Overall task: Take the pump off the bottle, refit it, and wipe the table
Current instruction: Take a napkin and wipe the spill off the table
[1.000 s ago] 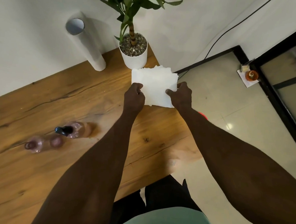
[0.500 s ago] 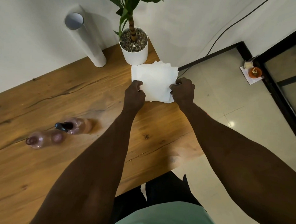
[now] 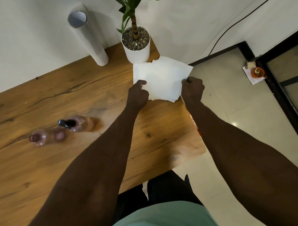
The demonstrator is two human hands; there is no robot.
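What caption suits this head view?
Both hands, left and right, hold a white paper towel above the wooden table.

Room corner with a wooden table (image 3: 43, 103)

White walls (image 3: 32, 32) are meeting a glossy tiled floor (image 3: 229, 100); a potted plant (image 3: 136, 44) is standing by the wall.

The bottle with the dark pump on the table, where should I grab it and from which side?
Probably round the clear body, below the dark pump. Come with the left hand from the front table edge, fingers wrapped round the sides: the body is the widest part, and the second bottle stands close on its left.
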